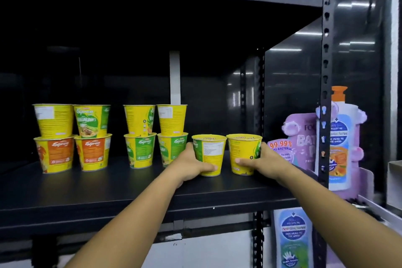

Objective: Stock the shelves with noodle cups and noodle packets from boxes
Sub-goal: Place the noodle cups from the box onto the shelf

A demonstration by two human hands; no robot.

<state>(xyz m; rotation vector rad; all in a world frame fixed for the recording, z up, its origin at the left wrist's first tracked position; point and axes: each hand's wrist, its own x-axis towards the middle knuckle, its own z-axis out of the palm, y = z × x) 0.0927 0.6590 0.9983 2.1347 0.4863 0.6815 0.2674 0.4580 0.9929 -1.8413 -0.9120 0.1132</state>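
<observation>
Left hand (191, 164) grips the left cup (211, 152), right hand (266, 160) the right cup (243, 152), beside the stacked cups (172, 132); best slid back upright, aligned.

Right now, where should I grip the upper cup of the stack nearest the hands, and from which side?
Probably wrap the upper cup around its side wall just under the rim, from the front right. It stands upright and widens upward, so the rim should stop slipping; another stacked cup crowds its left.
</observation>
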